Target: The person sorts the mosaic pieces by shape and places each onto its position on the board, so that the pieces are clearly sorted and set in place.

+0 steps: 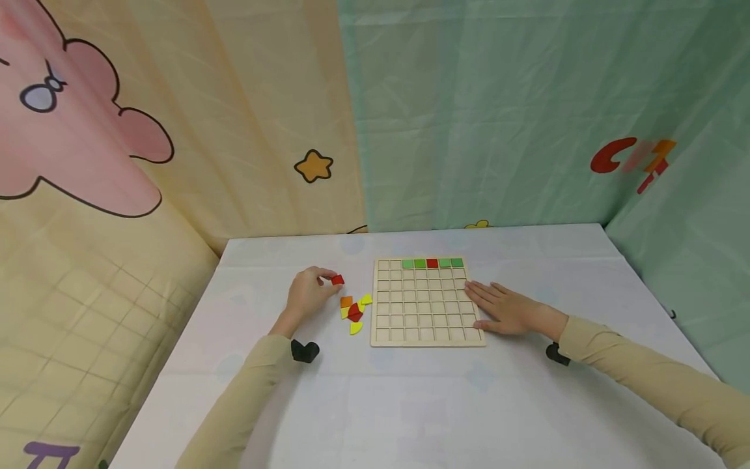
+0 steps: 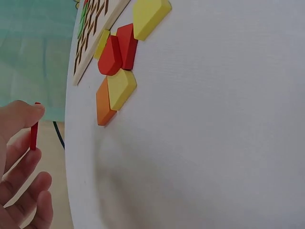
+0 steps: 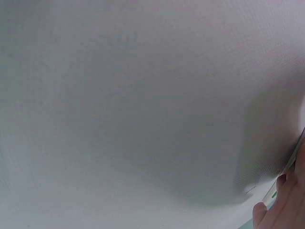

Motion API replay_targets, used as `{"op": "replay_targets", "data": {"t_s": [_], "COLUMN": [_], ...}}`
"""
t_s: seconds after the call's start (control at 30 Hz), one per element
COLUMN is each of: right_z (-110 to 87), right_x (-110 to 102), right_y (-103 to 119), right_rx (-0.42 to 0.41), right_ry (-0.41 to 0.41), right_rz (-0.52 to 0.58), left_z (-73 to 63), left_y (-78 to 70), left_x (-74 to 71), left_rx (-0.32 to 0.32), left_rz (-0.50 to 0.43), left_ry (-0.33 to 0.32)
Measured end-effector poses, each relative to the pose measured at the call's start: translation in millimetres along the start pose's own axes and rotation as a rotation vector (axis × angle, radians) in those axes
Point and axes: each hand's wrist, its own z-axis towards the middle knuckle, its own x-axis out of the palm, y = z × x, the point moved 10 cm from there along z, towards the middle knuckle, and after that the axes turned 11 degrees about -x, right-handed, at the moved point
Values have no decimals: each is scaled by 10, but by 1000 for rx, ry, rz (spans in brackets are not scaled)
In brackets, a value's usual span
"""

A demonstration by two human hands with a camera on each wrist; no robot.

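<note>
Wooden grid board [image 1: 428, 303] is laid on the white table [image 1: 410, 410], to the right of the pinch of the left hand [image 1: 306, 291]. In its far row, five tiles [image 1: 420, 264] are seated from the third cell to the seventh: green, green, red, green, green. Well to the right of the pinch, the right hand [image 1: 506, 309] is laid palm down, fingers extended, fingertips rested on the board's right edge, with nothing grasped. Between pinch and board, slightly nearer the person, a cluster of loose tiles [image 1: 355, 311] is spread, orange, red and yellow, with one yellow piece [image 1: 355, 328] set at its near end. Between the left thumb and fingertip one red tile [image 1: 338, 279] is pinched, the remaining fingers being held loosely bent.
</note>
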Motion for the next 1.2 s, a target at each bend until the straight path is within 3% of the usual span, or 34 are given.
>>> {"op": "replay_targets", "data": {"t_s": [0.2,0.6,1.2], "right_z": [9,6,-5], "right_x": [26,-15,-10], "right_y": [-16,11,4], "right_rx": [5,-2,5], "right_ry": [8,-13,14], "right_rz": [1,21,22], "left_z": [69,223,453], "left_y": [-140,-429,-861], "left_x": [13,178,318], "left_rx": [26,73,206], "left_rz": [8,5,121], "left_ry": [3,59,107]}}
